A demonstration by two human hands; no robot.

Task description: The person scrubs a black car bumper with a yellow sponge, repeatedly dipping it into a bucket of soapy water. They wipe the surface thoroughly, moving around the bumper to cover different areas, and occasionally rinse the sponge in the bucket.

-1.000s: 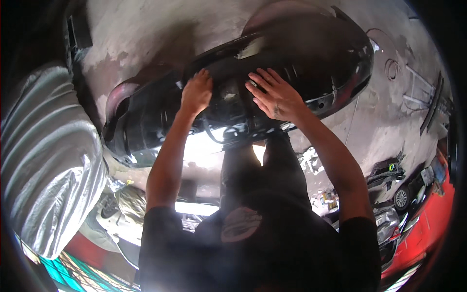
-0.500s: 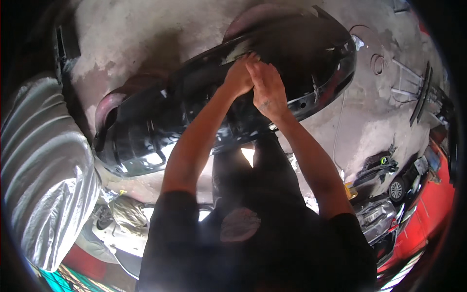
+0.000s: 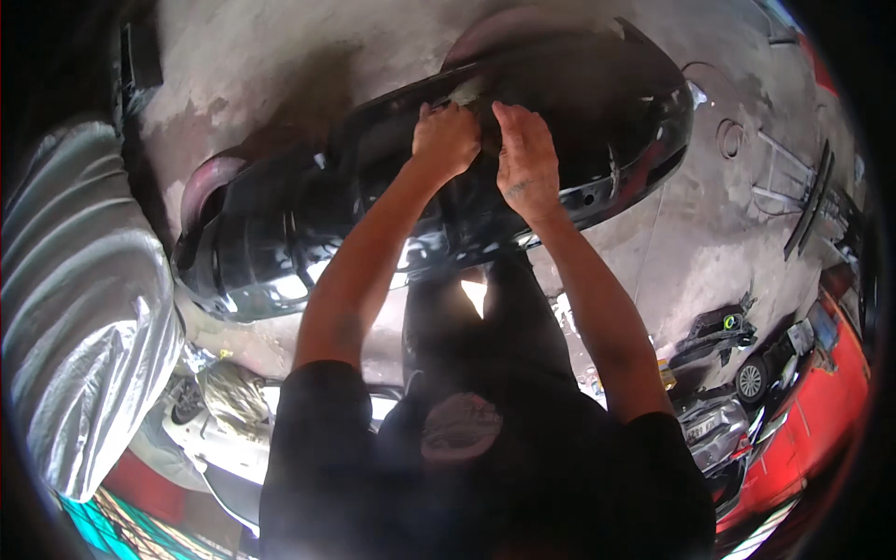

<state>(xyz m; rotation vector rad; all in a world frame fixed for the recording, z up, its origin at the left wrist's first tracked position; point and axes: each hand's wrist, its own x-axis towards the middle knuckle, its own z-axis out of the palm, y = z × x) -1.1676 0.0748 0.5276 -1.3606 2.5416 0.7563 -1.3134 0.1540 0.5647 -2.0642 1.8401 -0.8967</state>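
Note:
A long, glossy black car bumper [image 3: 373, 191] stretches across the view in front of me, with curved ends. My left hand [image 3: 446, 140] is closed over its middle, knuckles up; whatever the fingers hold is hidden. Just beyond those knuckles shows a pale greenish patch [image 3: 467, 91], and I cannot tell whether it is a loose piece or part of the surface. A short gap to the right, my right hand [image 3: 529, 163] has its fingers drawn together and bent away from me. Its fingertips are mostly out of sight, so anything between them cannot be made out.
A silver-grey cover [image 3: 89, 308] drapes over something big at left. White car parts [image 3: 233, 453] lie behind me on the left. To the right are a metal stand [image 3: 784, 173], a coiled hose [image 3: 731, 140], a wheel [image 3: 750, 381] and a red car panel [image 3: 803, 420].
My hands were together at the middle of the bumper and have come apart. The left moved slightly left, the right slightly right. The view has shifted a little.

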